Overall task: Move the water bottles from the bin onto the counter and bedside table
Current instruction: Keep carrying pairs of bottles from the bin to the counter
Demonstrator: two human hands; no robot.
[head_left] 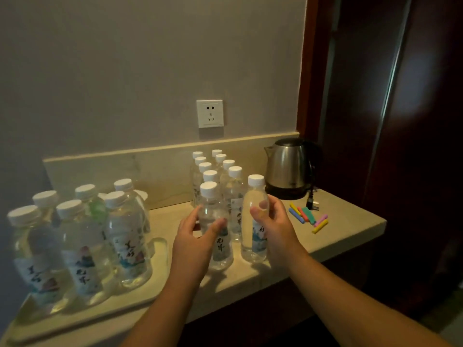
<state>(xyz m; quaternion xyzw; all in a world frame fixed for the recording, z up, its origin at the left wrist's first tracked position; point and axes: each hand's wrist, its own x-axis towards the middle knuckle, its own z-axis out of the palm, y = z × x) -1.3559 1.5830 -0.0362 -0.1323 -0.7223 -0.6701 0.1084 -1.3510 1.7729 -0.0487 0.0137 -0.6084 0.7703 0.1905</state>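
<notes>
Two rows of clear water bottles with white caps (226, 176) stand on the beige counter (345, 234). My left hand (194, 242) is wrapped around the front bottle of the left row (216, 246), which stands on the counter. My right hand (273, 221) grips a bottle (254, 204) standing at the front right, beside the rows. Several more bottles (82, 244) stand in a shallow clear bin (160, 251) at the left.
A steel electric kettle (288, 166) sits on its base at the back right, its plug lying beside several coloured chalk sticks (309, 217). A wall socket (210, 113) is above the bottles. Dark wooden panelling borders the counter on the right.
</notes>
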